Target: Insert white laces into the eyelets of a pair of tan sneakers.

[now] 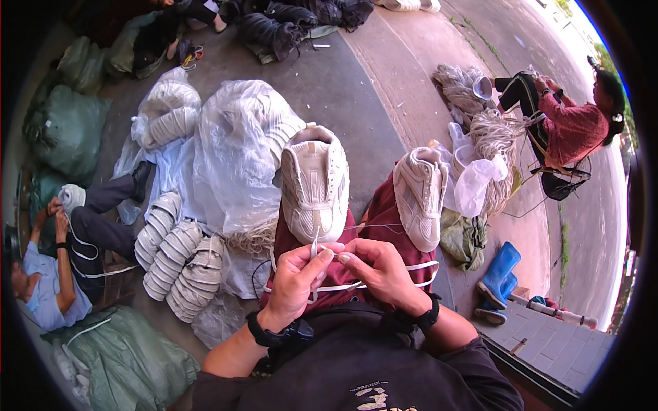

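- Left hand: thumb and forefinger tips pressed together, pinching white lace.
- Right hand: thumb and forefinger curled in right next to the left fingertips. Can't tell if they grip the lace too.
- Lace: at the left fingertips, front of the left shoe's toe.
- Left shoe: pale high-top, just beyond the left fingers, toe toward them.
- Right shoe: beyond and right of the right fingers, toe also this way. Both shoes over maroon trousers.
- White strand: loops out right of the right fingers.
- Stacked shoe uppers: left of the fingers, on the ground.
- Blue boots: well right of the fingers.
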The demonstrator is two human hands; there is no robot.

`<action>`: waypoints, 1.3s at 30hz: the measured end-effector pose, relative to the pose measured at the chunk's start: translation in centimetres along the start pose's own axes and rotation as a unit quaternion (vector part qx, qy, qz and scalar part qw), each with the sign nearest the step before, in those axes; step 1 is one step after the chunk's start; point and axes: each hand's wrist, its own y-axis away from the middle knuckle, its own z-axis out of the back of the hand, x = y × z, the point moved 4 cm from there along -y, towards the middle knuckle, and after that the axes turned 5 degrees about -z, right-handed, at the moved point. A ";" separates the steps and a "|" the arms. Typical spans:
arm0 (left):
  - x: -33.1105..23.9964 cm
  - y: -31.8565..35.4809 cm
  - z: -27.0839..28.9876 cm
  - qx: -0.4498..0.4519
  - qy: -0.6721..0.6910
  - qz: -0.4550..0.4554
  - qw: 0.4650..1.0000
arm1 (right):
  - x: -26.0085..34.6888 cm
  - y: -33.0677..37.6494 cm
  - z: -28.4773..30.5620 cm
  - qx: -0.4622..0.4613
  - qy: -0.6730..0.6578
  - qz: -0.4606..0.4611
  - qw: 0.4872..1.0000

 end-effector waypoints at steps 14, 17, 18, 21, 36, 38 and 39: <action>-4.1 -3.1 3.5 -0.075 -0.093 -0.094 0.988 | 0.4 -5.2 1.5 -0.100 0.034 0.040 0.994; -4.2 -4.4 5.2 -0.081 -0.145 -0.114 0.980 | 0.5 -6.3 1.4 -0.119 0.078 0.051 0.988; -4.2 -5.0 5.7 -0.076 -0.187 -0.125 0.971 | 0.7 -6.6 1.4 -0.120 0.109 0.058 0.985; -4.1 -6.3 6.5 -0.094 -0.281 -0.175 0.939 | 1.3 -7.2 1.0 -0.125 0.158 0.060 0.978; -4.3 -7.2 5.8 -0.105 -0.386 -0.197 0.895 | 2.4 -7.7 1.1 -0.172 0.259 0.075 0.947; -4.4 -7.0 5.7 -0.106 -0.390 -0.190 0.895 | 2.6 -7.6 1.2 -0.201 0.254 0.103 0.940; -4.5 -7.0 5.6 -0.108 -0.394 -0.183 0.894 | 2.6 -7.6 1.2 -0.202 0.254 0.104 0.940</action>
